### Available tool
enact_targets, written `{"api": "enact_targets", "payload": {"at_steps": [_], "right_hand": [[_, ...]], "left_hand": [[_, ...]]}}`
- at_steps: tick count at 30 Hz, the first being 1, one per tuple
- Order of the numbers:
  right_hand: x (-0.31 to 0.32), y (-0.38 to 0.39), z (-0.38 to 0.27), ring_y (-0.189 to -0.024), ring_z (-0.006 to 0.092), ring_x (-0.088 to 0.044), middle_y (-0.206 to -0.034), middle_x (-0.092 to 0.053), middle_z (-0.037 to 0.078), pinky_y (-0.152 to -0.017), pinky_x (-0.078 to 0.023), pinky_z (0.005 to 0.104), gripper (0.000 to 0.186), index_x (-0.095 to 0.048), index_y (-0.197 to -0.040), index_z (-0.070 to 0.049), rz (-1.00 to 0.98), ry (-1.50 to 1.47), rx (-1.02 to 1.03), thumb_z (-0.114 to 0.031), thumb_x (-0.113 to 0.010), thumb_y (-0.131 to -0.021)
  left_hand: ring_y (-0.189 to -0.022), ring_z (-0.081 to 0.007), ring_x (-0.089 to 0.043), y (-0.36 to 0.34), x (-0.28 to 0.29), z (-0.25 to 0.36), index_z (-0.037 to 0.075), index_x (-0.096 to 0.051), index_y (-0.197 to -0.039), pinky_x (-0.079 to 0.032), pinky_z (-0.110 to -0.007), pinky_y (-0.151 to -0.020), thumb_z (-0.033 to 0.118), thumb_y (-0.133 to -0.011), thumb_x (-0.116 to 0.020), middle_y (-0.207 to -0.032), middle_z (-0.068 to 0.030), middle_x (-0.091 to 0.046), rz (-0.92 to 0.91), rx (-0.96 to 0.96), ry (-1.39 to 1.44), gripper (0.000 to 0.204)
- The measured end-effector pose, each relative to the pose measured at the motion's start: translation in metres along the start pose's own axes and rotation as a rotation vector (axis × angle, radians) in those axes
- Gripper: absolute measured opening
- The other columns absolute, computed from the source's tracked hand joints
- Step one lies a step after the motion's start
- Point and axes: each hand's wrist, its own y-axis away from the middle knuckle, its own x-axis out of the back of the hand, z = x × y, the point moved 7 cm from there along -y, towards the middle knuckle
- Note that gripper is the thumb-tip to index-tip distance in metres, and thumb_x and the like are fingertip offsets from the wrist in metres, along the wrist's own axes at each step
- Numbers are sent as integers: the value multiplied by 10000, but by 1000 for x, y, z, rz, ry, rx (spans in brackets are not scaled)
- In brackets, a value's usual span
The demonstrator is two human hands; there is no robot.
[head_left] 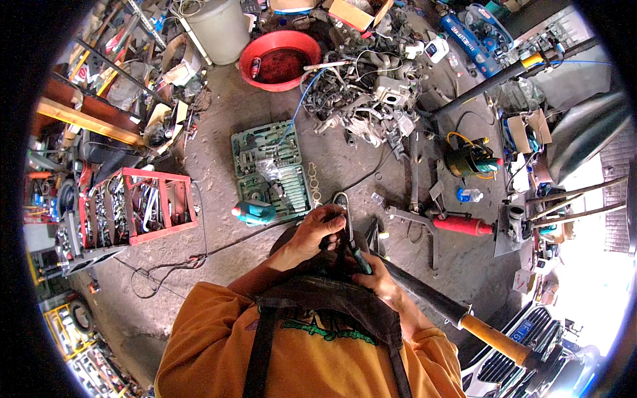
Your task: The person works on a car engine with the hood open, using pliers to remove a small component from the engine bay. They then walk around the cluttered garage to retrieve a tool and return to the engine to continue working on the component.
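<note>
While our right hand wrapped the tool handle, likely for control, our left hand curled at its ten o'clock, hold unclear.

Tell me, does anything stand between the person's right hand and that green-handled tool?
Nothing visible does: the right hand holds the green-handled tool directly. The left hand is close beside its metal shaft, though whether it touches the shaft is hard to tell.
</note>
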Motion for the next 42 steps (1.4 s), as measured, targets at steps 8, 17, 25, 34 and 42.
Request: {"api": "enact_targets", "payload": {"at_steps": [8, 17, 25, 34, 42], "right_hand": [[1, -3, 2, -1088, 153, -546, -1162, -641, 48, -996, -404, 311, 528, -553, -1288, -2, -1, 106, 7, 23, -647, -769], [7, -9, 7, -997, 133, -552, -1077, -620, 16, -891, -447, 286, 520, -523, -1299, -19, -88, 75, 7, 18, -641, -794], [6, -11, -12, -937, 99, -516, -1021, -571, 8, -808, -440, 258, 470, -497, -1273, -27, -265, -25, -47, 40, -623, -826], [0, -7, -12, -1192, 176, -516, -1255, -552, 69, -1060, -380, 337, 577, -422, -1366, 14, -354, -135, -21, 122, -618, -834], [-2, -5, -9, -1144, 139, -477, -1225, -563, 43, -995, -383, 278, 678, -370, -1445, -69, -206, 266, 37, 40, -626, -827]], "left_hand": [[-579, -60, -459, -1, 6, -1, 79, -601, -1103, -399, -224, -466, 252, -884, -709, -844, 6, -600, -43, -20, -1, 299], [-514, -73, -478, -5, 1, 24, 21, -599, -1116, -377, -233, -443, 256, -865, -728, -804, -19, -590, -202, 10, -139, 367], [-507, -91, -507, -11, -3, 26, 21, -599, -1114, -385, -238, -438, 265, -770, -820, -860, -43, -609, -281, 12, -95, 477], [-513, -93, -519, -8, -2, 22, 39, -599, -1126, -411, -238, -445, 255, -743, -841, -861, -23, -603, -268, 16, -126, 503], [-551, -54, -499, -7, -10, 25, 27, -625, -1101, -414, -210, -478, 236, -809, -790, -797, 0, -593, -323, -14, -145, 395]]}}
